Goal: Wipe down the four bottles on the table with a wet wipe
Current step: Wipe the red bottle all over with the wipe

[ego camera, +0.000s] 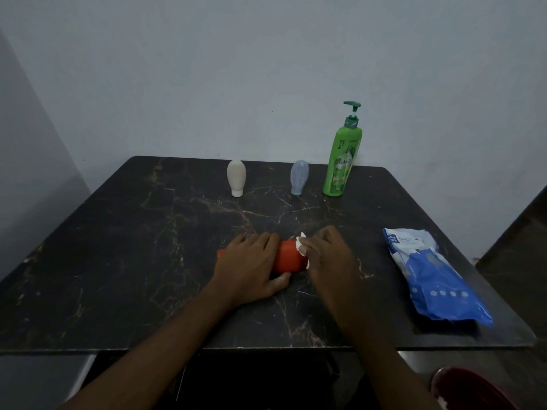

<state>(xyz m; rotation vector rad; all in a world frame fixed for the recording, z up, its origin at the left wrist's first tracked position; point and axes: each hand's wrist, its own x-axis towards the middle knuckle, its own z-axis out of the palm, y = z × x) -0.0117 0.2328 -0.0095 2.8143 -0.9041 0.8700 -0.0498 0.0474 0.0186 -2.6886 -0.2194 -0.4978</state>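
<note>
Lying flat: red bottle (286, 259), wipe (301, 247) at right end; upright: cream bottle (236, 176), blue bottle (299, 176), green bottle (342, 164).

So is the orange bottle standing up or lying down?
Lying down. The orange bottle is on its side, left hand gripping it, right hand holding a wipe against its end.

bare table (133, 247) at left, three upright bottles (297, 177) lining far edge, wipes pack (432, 276) blocking right
</note>
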